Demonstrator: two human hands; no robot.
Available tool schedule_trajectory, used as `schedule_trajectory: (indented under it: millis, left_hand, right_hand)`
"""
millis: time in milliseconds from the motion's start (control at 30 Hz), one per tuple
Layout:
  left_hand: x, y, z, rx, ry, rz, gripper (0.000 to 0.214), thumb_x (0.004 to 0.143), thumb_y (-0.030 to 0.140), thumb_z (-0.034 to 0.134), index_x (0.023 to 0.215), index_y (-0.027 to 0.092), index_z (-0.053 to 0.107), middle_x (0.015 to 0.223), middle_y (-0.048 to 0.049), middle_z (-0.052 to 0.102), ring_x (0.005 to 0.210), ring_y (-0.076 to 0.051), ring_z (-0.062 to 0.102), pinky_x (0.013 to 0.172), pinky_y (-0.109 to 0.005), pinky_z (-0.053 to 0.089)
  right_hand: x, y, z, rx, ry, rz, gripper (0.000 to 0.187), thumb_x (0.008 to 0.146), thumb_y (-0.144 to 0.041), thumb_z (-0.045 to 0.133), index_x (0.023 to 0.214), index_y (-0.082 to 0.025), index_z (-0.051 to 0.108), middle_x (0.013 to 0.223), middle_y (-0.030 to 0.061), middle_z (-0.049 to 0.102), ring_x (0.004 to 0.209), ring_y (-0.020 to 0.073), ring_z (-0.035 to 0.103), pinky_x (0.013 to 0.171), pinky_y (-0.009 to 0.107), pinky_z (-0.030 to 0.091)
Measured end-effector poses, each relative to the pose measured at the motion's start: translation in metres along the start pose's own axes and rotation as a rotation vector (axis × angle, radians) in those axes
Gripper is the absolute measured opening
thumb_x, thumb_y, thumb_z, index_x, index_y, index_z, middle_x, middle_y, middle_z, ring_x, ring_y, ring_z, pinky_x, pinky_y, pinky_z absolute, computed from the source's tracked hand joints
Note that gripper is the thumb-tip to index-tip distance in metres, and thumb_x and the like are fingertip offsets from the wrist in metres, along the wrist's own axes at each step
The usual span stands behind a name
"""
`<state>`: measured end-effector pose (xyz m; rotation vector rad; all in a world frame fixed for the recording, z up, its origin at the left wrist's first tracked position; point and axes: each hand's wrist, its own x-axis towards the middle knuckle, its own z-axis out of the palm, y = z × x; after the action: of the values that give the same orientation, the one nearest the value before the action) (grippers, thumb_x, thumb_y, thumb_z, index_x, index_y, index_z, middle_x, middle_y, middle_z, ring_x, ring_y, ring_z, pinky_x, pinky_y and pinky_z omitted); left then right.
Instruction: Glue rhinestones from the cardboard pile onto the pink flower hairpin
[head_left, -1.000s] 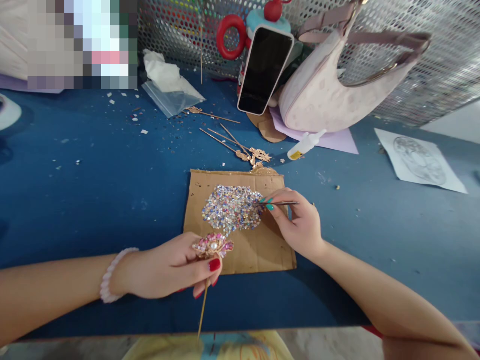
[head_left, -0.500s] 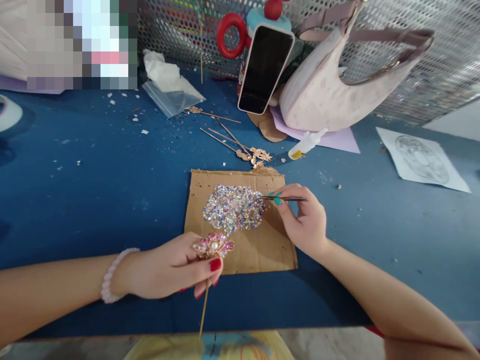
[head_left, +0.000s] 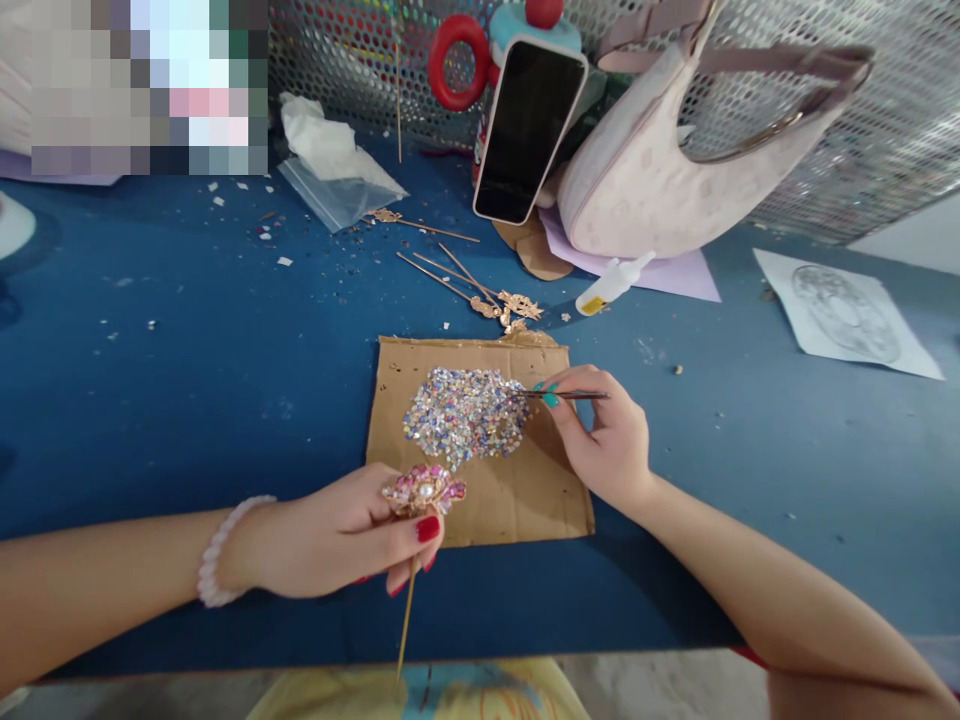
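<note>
My left hand [head_left: 341, 535] is closed around a hairpin [head_left: 424, 490], whose head carries pink stones and a white pearl. The hairpin's thin gold stick points down past the table's front edge. In my right hand [head_left: 611, 440] a pair of dark tweezers [head_left: 570, 395] is pinched, its tips at the right side of a heap of small glittering rhinestones [head_left: 466, 415]. Whether the tips hold a stone is too small to tell. The heap lies on a square of brown cardboard [head_left: 517, 505], and the hairpin head is just in front of it.
Several bare gold hairpins [head_left: 517, 305] lie behind the cardboard. A small glue bottle [head_left: 611, 287] lies to their right, near a phone [head_left: 531, 130] and a pale handbag [head_left: 637, 190]. A plastic bag [head_left: 337, 190] is at the back left, a printed sheet [head_left: 847, 315] at the right.
The view has shifted very slightly. Both hands keep their places, with the hairpin and the tweezers held as before.
</note>
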<state>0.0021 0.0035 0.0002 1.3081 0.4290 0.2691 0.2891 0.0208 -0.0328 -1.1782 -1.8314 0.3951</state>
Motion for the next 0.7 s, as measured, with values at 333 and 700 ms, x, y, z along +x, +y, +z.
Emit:
schedule_trajectory:
  millis: [333, 700]
  left_hand:
    - [0.0005, 0.0004, 0.0007, -0.003, -0.007, -0.003, 0.041, 0.107, 0.044, 0.041, 0.078, 0.018, 0.053, 0.060, 0.0040, 0.051, 0.046, -0.007, 0.039, 0.043, -0.017, 0.031]
    - [-0.0014, -0.0023, -0.0003, 0.027, 0.002, -0.004, 0.040, 0.107, 0.040, 0.041, 0.077, 0.018, 0.055, 0.058, 0.0035, 0.052, 0.046, -0.008, 0.040, 0.042, -0.017, 0.032]
  right_hand:
    - [0.0014, -0.0048, -0.0008, -0.003, -0.014, -0.020, 0.014, 0.092, -0.011, 0.059, 0.095, -0.025, 0.059, 0.088, 0.0037, 0.069, 0.084, 0.0202, 0.068, 0.074, 0.038, 0.055]
    - [0.0018, -0.0049, -0.0005, -0.009, -0.019, -0.033, 0.013, 0.093, -0.012, 0.059, 0.096, -0.025, 0.060, 0.089, 0.0041, 0.071, 0.085, 0.0210, 0.070, 0.074, 0.038, 0.056]
